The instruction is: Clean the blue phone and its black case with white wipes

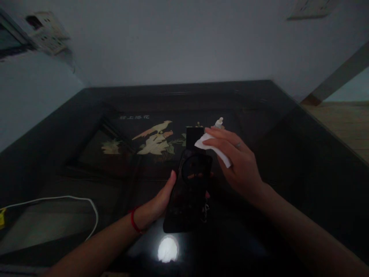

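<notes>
While the left hand (157, 204) grips the phone (188, 196) by its left edge, long axis pointing away from the person, the right hand (239, 165) pinches a white tissue (206, 144) over the phone's far-right corner, contact unclear. Small bottle (219, 122) sits just beyond the phone; white cable (86, 202) well left of it.

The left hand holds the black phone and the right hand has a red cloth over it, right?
Not quite. The head view shows the left hand holding the black phone, but the right hand pinches a white tissue over it, not a red cloth.
</notes>
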`<state>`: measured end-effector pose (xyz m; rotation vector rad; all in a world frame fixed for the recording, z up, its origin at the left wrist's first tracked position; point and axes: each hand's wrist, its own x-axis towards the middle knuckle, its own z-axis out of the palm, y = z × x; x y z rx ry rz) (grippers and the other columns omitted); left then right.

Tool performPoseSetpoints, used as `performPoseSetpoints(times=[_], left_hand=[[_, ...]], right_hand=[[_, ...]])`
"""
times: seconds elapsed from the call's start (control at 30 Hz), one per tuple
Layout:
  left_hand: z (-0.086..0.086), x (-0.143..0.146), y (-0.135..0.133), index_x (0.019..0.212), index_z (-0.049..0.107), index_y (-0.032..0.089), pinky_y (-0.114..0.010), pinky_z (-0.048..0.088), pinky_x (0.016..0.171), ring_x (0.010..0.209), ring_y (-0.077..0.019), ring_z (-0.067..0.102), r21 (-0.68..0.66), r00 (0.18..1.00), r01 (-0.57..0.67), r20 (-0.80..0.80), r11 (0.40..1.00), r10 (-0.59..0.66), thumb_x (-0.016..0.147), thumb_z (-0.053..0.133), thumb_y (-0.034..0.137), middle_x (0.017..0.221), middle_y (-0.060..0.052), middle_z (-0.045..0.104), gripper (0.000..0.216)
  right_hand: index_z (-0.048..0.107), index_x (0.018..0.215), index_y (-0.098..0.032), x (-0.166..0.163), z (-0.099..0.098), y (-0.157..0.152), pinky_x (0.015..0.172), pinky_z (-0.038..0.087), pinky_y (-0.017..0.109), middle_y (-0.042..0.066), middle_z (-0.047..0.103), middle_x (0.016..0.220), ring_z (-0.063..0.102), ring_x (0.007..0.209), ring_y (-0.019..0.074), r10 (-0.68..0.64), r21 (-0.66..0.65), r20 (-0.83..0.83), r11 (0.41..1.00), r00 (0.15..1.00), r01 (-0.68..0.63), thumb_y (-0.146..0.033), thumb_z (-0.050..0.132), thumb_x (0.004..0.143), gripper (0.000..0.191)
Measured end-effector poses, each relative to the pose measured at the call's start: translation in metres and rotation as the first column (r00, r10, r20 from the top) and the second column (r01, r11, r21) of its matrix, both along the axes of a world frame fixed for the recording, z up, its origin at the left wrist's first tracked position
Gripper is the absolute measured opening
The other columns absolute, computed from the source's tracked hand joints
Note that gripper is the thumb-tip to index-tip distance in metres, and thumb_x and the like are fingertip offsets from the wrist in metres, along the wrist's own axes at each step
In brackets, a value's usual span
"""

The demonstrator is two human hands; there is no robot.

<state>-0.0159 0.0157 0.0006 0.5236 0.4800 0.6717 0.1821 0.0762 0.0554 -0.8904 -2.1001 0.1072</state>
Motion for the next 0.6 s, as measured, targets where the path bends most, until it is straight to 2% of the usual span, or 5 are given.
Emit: performPoseSetpoints(times=[0.13,0.23,0.47,0.6], left_hand=[[-0.001,-0.002,-0.001,0.128,0.056,0.014,-0.036,0.047,0.081,0.084,-0.0224,0.065,-0.023,0.999,0.052,0.01,0.998,-0.052,0.081,0.039,0.073,0.103,-0.013,0.07,0.078],[-0.003,-0.001,-0.002,0.127,0.056,0.012,-0.039,0.047,0.081,0.084,-0.0248,0.066,-0.036,0.999,0.032,-0.011,0.999,-0.033,0.08,0.041,0.072,0.102,-0.014,0.07,0.077],[-0.003,-0.001,-0.004,0.131,0.052,0.012,-0.041,0.044,0.089,0.093,-0.0269,0.066,-0.015,1.0,0.029,-0.002,0.999,-0.029,0.087,0.032,0.068,0.103,-0.015,0.07,0.074],[-0.011,-0.003,-0.005,0.13,0.052,0.009,-0.04,0.046,0.087,0.091,-0.0261,0.067,-0.061,0.999,0.031,0.041,0.998,-0.028,0.089,0.026,0.066,0.106,-0.017,0.069,0.075]], right_hand=[[0.061,0.108,-0.021,-0.003,0.004,-0.004,0.104,0.043,0.046,0.009,0.06,0.127,0.052,0.123,0.0228,0.063,-0.029,-0.023,0.998,0.998,-0.064,-0.011,0.046,0.088,0.027],[0.061,0.107,-0.019,-0.007,0.001,-0.006,0.102,0.045,0.044,0.011,0.06,0.126,0.052,0.122,0.0223,0.127,-0.043,-0.004,0.991,0.992,-0.127,-0.008,0.046,0.086,0.028],[0.062,0.106,-0.017,-0.01,-0.006,-0.005,0.101,0.046,0.045,0.012,0.06,0.123,0.052,0.121,0.024,0.136,-0.064,0.014,0.989,0.991,-0.135,-0.01,0.047,0.087,0.025],[0.064,0.107,-0.019,-0.013,-0.008,-0.006,0.1,0.047,0.045,0.011,0.064,0.119,0.055,0.118,0.0238,0.158,-0.043,-0.012,0.986,0.987,-0.158,-0.011,0.051,0.088,0.024]])
